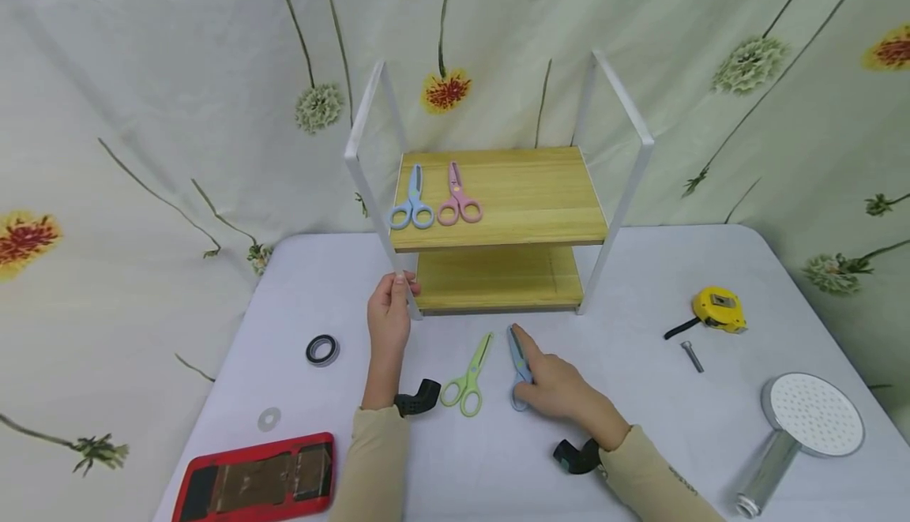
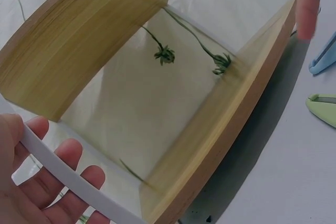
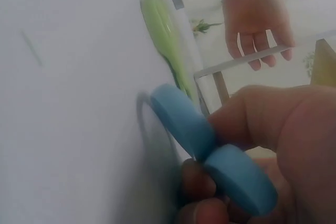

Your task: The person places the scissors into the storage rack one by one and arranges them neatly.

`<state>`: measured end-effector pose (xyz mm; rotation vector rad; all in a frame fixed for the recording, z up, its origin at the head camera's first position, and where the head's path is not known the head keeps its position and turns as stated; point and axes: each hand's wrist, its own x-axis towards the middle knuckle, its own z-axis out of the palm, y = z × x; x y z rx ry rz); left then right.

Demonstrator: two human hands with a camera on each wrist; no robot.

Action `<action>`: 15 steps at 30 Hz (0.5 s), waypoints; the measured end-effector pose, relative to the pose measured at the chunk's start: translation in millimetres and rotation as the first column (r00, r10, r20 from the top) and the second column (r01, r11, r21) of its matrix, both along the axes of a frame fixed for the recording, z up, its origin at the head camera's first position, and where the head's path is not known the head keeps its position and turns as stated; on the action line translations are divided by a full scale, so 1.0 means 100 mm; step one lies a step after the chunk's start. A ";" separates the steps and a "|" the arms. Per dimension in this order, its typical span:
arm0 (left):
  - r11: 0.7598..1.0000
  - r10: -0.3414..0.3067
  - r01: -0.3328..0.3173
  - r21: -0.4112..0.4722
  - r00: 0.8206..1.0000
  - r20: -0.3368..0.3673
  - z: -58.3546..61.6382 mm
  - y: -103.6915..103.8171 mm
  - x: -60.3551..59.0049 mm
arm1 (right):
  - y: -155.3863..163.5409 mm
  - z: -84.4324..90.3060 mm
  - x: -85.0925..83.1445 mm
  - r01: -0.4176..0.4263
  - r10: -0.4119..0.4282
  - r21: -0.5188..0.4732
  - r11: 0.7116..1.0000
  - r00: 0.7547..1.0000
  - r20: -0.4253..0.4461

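Bright, even light; soft shadows (right wrist view seemingly blurred).

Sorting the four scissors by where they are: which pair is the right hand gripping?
The blue scissors on the table, under the right hand. The green scissors lie untouched beside them; the other blue and pink pairs sit on the shelf.

Matt wooden shelf [image 1: 526,190], smooth plastic blue scissors [image 1: 519,364].

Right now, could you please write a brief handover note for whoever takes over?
Left hand grips the front-left post of the shelf rack.
Right hand grips the blue scissors, which lie on the table.
Done: light-blue scissors and pink scissors lie on the upper shelf.
Left: blue scissors and green scissors, probably bound for the shelf too.
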<state>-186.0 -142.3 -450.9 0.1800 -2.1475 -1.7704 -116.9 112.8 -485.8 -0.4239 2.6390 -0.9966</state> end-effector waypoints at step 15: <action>1.000 -0.003 0.003 0.010 1.000 -0.022 -0.01 0.00 0.01 | 0.06 0.02 -0.04 -0.059 0.070 -0.156 0.986 0.995 0.069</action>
